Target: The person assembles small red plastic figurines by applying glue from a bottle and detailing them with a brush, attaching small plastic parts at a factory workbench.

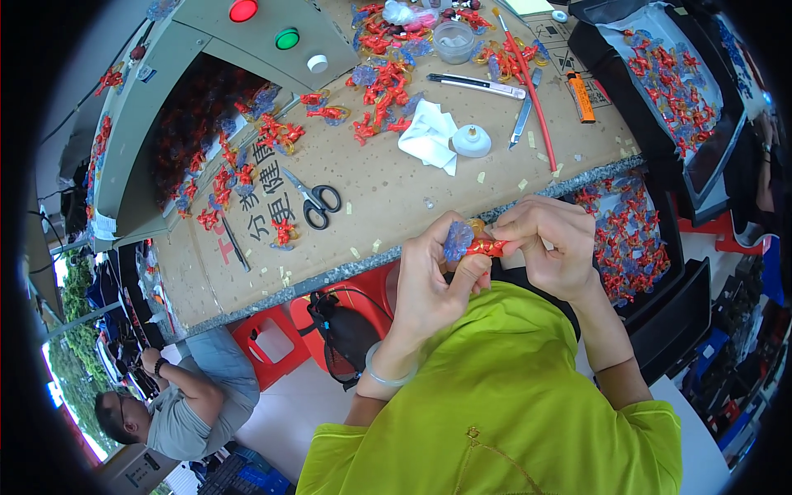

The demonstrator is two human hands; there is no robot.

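Observation:
In front of my chest, just off the table's near edge, I hold a small figurine (487,247), glossy red with gold spots and a clear blue frilled part. My left hand (433,285) grips it between thumb and fingers at the blue end. The fingers of my right hand (549,243) are closed in a pinch on its red end; whether they also hold something tiny is hidden. Many similar red and blue figurines (384,87) lie in a heap on the table. Nearest on the tabletop are a white squeeze bottle (472,141), a crumpled white tissue (428,137) and black-handled scissors (313,200).
A grey metal box (186,49) with red and green buttons stands at the left, figurines in its opening. Beyond lie a utility knife (478,85), red brush (528,91) and orange lighter (581,97). Black trays (689,186) of figurines are at the right. Another person (186,404) sits lower left.

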